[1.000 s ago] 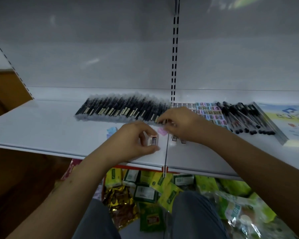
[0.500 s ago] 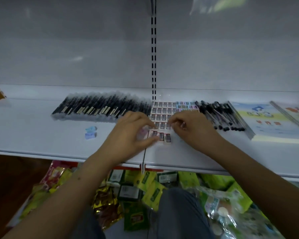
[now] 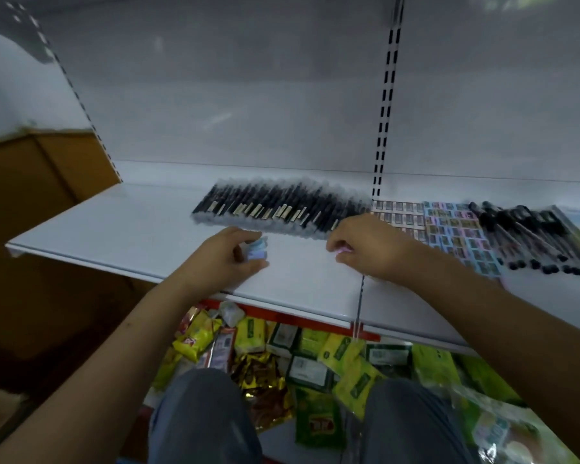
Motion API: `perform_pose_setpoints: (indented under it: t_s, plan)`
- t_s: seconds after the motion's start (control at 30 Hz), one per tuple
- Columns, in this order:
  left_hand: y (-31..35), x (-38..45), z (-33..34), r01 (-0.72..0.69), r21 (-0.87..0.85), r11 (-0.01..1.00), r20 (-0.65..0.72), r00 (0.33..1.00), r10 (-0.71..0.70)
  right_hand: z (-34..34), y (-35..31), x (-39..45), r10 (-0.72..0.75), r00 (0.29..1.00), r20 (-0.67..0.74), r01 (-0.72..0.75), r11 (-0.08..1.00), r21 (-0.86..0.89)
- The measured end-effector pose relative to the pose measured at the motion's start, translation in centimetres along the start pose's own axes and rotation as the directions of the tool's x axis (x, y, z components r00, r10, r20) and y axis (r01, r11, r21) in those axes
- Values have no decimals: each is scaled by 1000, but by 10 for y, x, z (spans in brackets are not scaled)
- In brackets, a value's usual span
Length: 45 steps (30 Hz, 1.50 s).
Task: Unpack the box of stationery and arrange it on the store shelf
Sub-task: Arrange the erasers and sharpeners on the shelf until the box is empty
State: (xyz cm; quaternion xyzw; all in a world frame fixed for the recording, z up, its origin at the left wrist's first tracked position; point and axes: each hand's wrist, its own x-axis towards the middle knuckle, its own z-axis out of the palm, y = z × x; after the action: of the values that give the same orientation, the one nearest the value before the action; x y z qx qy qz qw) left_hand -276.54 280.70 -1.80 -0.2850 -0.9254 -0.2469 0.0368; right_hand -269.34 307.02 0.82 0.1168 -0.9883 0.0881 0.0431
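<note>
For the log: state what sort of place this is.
Probably a shop aisle: a white metal shelf on a slotted upright, a row of black wrapped pens, and yellow-green snack packets below.

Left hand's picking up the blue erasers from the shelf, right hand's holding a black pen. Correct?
Not quite. The left hand does grip the blue erasers on the shelf, but the right hand pinches a small pink eraser, not a pen, as the head view shows.

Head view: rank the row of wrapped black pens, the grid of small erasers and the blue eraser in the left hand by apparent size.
1. Row of wrapped black pens, the widest spread.
2. Grid of small erasers, partly hidden by the right hand, so its extent is unsure.
3. Blue eraser, held by the left hand, clearly smallest.
</note>
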Motion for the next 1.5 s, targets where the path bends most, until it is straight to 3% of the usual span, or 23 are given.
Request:
perform_pose_setpoints:
  t_s: [0.1,0.23,0.33,0.43,0.6,0.7,0.77,0.83,0.97,1.2,1.5]
  plan:
    - [1,8,-4,-11,18,1000,35,999,11,-1,0,0,-10,999,-32,11,1000,28]
    - [13,12,-11,-55,25,998,98,994,52,-8,-1,-13,-31,976,-217,53,994,94]
    - [40,9,-10,-46,-235,971,90,994,69,-21,11,-46,46,919,-391,30,982,186]
    - [94,4,4,15,-568,823,153,984,87,-37,35,-98,178,874,-451,-52,959,279]
    - [173,4,40,9,-741,671,194,960,201,-48,71,-183,427,798,-425,-292,891,347]
    - [196,2,64,-134,-650,748,127,951,281,-34,76,-215,481,775,-410,-335,863,379]
    - [204,-3,78,-365,-395,843,42,909,414,-23,75,-225,464,790,-401,-333,874,355]
    - [210,-8,88,-497,-241,834,33,854,519,-14,73,-229,429,809,-401,-326,896,301]
    - [207,-9,99,-502,-168,848,115,845,523,-2,65,-222,346,857,-381,-282,935,214]
    - [195,-8,77,-484,-172,858,225,828,513,-3,59,-216,273,906,-322,-199,949,244]
    - [199,0,80,-568,-250,784,261,741,619,-3,51,-212,387,872,-301,-277,895,350]
